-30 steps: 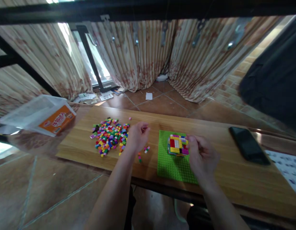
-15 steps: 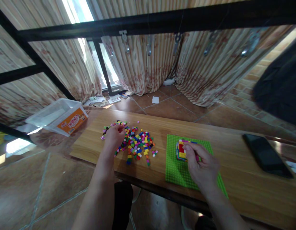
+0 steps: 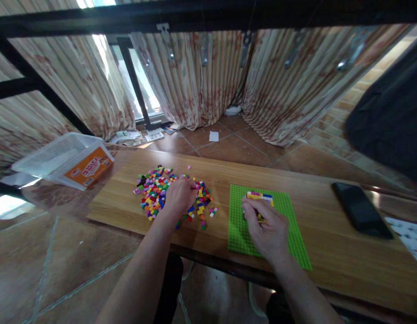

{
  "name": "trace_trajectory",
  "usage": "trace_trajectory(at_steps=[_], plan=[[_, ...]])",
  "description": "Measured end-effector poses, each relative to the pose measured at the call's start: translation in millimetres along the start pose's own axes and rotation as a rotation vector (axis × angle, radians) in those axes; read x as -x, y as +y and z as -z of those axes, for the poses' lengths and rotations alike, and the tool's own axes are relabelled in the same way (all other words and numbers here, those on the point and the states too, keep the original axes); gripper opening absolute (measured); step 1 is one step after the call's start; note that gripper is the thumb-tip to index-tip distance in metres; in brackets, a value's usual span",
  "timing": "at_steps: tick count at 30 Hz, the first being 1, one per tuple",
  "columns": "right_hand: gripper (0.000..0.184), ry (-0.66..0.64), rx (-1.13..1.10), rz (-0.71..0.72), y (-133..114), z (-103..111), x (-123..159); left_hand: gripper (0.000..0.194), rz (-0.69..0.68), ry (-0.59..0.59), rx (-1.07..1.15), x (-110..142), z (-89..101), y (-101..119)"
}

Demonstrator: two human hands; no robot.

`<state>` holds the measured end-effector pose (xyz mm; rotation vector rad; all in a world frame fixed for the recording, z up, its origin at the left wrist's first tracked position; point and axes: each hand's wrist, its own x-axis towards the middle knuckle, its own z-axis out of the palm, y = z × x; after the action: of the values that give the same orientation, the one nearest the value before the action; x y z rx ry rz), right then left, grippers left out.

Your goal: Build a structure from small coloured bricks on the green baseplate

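Over the right part of a pile of small coloured building bricks (image 3: pixel 154 189) is my left hand (image 3: pixel 180 195). Its fingertips are pinched together, and whatever lies between them is too small to make out. My right hand (image 3: pixel 269 227) is curled above a green studded baseplate (image 3: pixel 240 238), thumb and index finger closed together. Beneath and behind it stands a low block of joined bricks (image 3: pixel 262 196), with yellow, white, blue and pink showing along its far side. My right fingers cover most of this block, so anything held in them is hidden.
A clear plastic tub (image 3: pixel 60 157) with an orange label stands to the left of the wooden table (image 3: pixel 120 202). On the right lie a black phone (image 3: pixel 361 209) and a printed sheet (image 3: pixel 407 238). A black metal frame (image 3: pixel 208 15) runs across the top.
My left hand has shifted right across the brick pile, uncovering the pile's left part. My right hand has moved over to the near left side of the block, and the whole view has shifted slightly.
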<state>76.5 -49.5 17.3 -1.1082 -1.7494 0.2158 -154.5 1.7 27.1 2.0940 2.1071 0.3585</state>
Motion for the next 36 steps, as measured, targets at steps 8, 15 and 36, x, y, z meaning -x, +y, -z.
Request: trace_trajectory(at_steps=[8,15,36], plan=[[0.016,0.0,-0.006,-0.044,1.2,5.3,-1.8,0.018,0.07,0.038,-0.151,0.3,-4.9,13.7],[0.017,0.013,-0.007,-0.054,2.8,12.2,-4.4,0.02,0.092,0.02,-0.187,0.3,-6.9,16.7],[0.02,-0.014,-0.381,-0.446,35.3,52.8,-14.5,0.008,-0.546,0.111,0.494,27.0,-27.2,111.4]])
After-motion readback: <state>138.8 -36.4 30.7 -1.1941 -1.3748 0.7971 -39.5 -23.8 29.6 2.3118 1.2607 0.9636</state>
